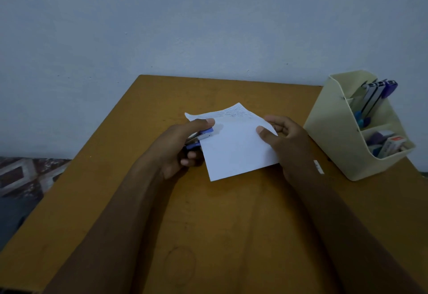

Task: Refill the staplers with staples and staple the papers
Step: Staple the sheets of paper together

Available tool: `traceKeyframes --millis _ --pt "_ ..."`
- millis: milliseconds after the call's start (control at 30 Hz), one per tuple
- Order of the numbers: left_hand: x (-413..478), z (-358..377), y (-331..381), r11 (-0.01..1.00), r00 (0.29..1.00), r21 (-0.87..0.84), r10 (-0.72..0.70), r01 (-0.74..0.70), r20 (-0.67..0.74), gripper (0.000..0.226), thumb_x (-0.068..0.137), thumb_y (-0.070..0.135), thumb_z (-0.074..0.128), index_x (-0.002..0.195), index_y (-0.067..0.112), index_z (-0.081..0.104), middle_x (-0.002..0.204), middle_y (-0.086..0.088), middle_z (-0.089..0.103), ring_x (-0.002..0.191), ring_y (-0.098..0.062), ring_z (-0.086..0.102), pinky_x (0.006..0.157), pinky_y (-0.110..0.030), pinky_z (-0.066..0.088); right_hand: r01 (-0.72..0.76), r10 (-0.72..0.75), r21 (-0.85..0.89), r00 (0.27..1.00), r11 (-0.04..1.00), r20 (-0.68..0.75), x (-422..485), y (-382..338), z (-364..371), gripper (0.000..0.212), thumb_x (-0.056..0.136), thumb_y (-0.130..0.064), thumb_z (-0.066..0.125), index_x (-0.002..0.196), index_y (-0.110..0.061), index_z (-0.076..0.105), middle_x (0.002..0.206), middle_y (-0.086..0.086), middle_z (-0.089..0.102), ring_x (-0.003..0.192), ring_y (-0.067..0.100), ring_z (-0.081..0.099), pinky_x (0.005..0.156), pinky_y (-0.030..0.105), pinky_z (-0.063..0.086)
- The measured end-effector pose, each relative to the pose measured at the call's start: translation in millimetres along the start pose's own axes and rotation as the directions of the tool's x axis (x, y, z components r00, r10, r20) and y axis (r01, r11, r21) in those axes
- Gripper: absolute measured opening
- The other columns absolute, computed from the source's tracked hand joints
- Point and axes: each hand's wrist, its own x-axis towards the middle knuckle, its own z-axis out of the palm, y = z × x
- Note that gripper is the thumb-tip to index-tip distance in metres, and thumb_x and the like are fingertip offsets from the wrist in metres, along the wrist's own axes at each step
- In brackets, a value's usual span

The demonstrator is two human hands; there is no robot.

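Ochre, smooth tabletop (208,212) carries a cream plastic organizer (335,145) at its right edge, with spare staplers (375,99) upright in the rear compartment and small boxes (391,145) in the front one, presumably kept within reach for refilling. White papers (234,147), thin and curled at the far corner, sit over the tabletop centre, where the right hand (284,140) pinches their right edge between thumb and fingers (275,129) to keep the sheets aligned. The left hand (176,150) grips a small blue-and-metal stapler (201,137), thumb on top, its mouth over the papers' left edge, apparently ready to squeeze.
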Motion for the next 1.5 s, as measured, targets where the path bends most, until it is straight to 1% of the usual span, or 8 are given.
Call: traceKeyframes --millis 167,300,433,533,633,900,1400,1500 --pt "2 -9 1 1.0 1.0 -0.02 -0.003 0.003 0.01 0.042 0.086 0.038 0.06 0.116 0.008 0.065 0.073 -0.008 0.056 0.044 -0.01 0.03 0.035 -0.016 0.02 -0.168 0.162 0.04 0.979 0.985 0.125 6 5 -5 0.051 0.078 -0.025 0.074 0.124 -0.014 0.057 0.116 0.001 0.065 0.101 0.02 0.063 0.089 0.035 0.052" --pt "-1 -7 1 0.999 1.0 0.044 -0.018 0.018 0.002 0.047 0.088 0.035 0.059 0.118 -0.002 0.06 0.068 -0.004 0.056 0.045 -0.01 0.029 0.038 -0.02 0.018 -0.346 0.308 0.059 0.892 0.936 0.331 13 5 -14 0.051 0.063 -0.036 0.077 0.109 -0.016 0.067 0.107 0.0 0.071 0.102 0.025 0.064 0.098 0.046 0.047" --pt "0 -8 0 0.996 0.999 0.093 -0.016 0.013 0.032 0.049 0.088 0.033 0.059 0.114 -0.009 0.058 0.072 -0.008 0.051 0.046 -0.011 0.029 0.039 -0.02 0.018 -0.418 0.354 0.078 0.843 0.905 0.404 16 3 -17 0.062 0.057 -0.05 0.08 0.105 -0.012 0.067 0.109 0.002 0.07 0.106 0.028 0.062 0.1 0.047 0.044" --pt "-2 -8 1 0.992 0.998 0.123 -0.029 0.021 0.062 0.035 0.089 0.032 0.058 0.104 0.001 0.063 0.069 -0.006 0.052 0.046 -0.01 0.029 0.038 -0.018 0.018 -0.43 0.334 0.121 0.823 0.894 0.46 15 4 -19 0.037 0.074 -0.027 0.074 0.107 -0.012 0.065 0.107 0.007 0.071 0.101 0.028 0.065 0.09 0.04 0.051" --pt "-3 -9 2 0.987 0.996 0.16 -0.045 0.032 0.081 0.043 0.087 0.035 0.059 0.109 -0.003 0.063 0.067 -0.007 0.052 0.046 -0.011 0.03 0.037 -0.018 0.019 -0.424 0.305 0.192 0.84 0.885 0.448 15 5 -21 0.034 0.078 -0.01 0.069 0.111 -0.012 0.061 0.108 0.008 0.07 0.099 0.027 0.066 0.082 0.037 0.053" --pt "-1 -10 1 0.984 0.998 0.174 -0.04 0.032 0.039 0.049 0.087 0.036 0.062 0.109 -0.007 0.062 0.065 -0.006 0.053 0.046 -0.01 0.031 0.036 -0.018 0.022 -0.356 0.234 0.232 0.874 0.905 0.427 15 7 -19 0.039 0.08 -0.01 0.067 0.118 -0.017 0.058 0.112 0.006 0.068 0.1 0.026 0.066 0.082 0.038 0.054" --pt "2 -5 -4 0.973 0.996 0.224 0.072 -0.057 -0.061 0.03 0.082 0.031 0.069 0.061 0.011 0.066 0.06 -0.008 0.05 0.045 -0.013 0.03 0.041 -0.022 0.02 -0.374 0.223 0.28 0.864 0.884 0.452 18 11 -17 0.044 0.081 -0.011 0.067 0.122 -0.018 0.055 0.115 0.005 0.067 0.103 0.026 0.065 0.086 0.04 0.054" --pt "2 -2 -5 0.976 0.989 0.205 0.093 -0.068 -0.117 0.028 0.08 0.028 0.071 0.062 0.008 0.065 0.055 -0.007 0.048 0.044 -0.013 0.029 0.04 -0.021 0.021 -0.373 0.23 0.27 0.867 0.887 0.443 18 13 -17 0.044 0.08 -0.012 0.069 0.122 -0.02 0.056 0.116 0.004 0.067 0.104 0.027 0.065 0.089 0.042 0.053"
